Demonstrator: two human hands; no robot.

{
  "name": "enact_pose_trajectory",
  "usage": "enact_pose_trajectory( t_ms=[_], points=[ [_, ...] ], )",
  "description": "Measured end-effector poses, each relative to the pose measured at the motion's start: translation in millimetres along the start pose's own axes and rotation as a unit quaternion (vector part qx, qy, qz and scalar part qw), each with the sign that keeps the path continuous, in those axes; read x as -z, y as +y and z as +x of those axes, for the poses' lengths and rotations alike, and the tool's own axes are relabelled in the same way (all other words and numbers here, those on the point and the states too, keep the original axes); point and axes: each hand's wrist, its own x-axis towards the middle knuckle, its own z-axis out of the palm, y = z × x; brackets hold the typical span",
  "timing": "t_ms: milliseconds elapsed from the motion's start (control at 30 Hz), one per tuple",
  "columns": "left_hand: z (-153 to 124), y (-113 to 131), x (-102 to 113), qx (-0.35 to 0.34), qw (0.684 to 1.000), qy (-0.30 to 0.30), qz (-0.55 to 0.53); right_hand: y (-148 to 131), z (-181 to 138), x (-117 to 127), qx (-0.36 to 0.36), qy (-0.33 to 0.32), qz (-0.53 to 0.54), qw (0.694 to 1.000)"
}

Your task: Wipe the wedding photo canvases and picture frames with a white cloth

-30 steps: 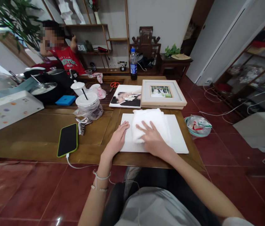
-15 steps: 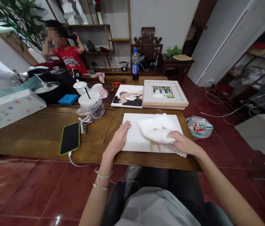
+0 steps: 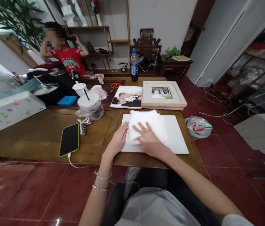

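A flat white board (image 3: 176, 135) lies near the front edge of the wooden table. On its left and middle part rests a folded white cloth (image 3: 150, 121). My right hand (image 3: 150, 139) lies flat on the cloth with its fingers spread, pressing it against the board. My left hand (image 3: 119, 138) sits at the board's left edge, fingers stretched out, beside the cloth. Part of the board is hidden under the cloth and my right hand.
Behind the board are a photo panel (image 3: 129, 97) and a framed photo (image 3: 181, 99). A charging phone (image 3: 69, 140), a lidded cup (image 3: 89, 102) and a blue box (image 3: 67, 100) stand left. A cola bottle (image 3: 134, 67) stands farther back. Beyond the table is a person in red (image 3: 70, 59).
My right hand has moved left with the cloth, from the board's right side to its left and middle, and now lies flat on it. My left hand stays at the edge.
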Motion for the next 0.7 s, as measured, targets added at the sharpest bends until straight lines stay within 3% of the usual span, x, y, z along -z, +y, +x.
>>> enact_pose_trajectory(
  t_ms=[200, 367, 567, 700],
  points=[
    [-0.7, -0.3, 0.8, -0.002, 1.000, -0.008, -0.002, -37.2, -57.9, 15.4, 0.075, -0.061, 0.052, 0.994],
    [-0.9, -1.6, -1.6, -0.011, 1.000, 0.007, -0.018, -16.0, -80.0, 33.0, 0.056, -0.083, 0.119, 0.988],
    [-0.5, 1.6, 1.3, 0.001, 1.000, -0.007, -0.016, 34.5, -36.4, 25.9, -0.064, -0.013, 0.089, 0.994],
    [-0.4, 2.4, 1.7, -0.001, 1.000, -0.009, -0.021, 38.0, 4.5, 17.6, -0.102, 0.010, 0.027, 0.994]
  ],
)
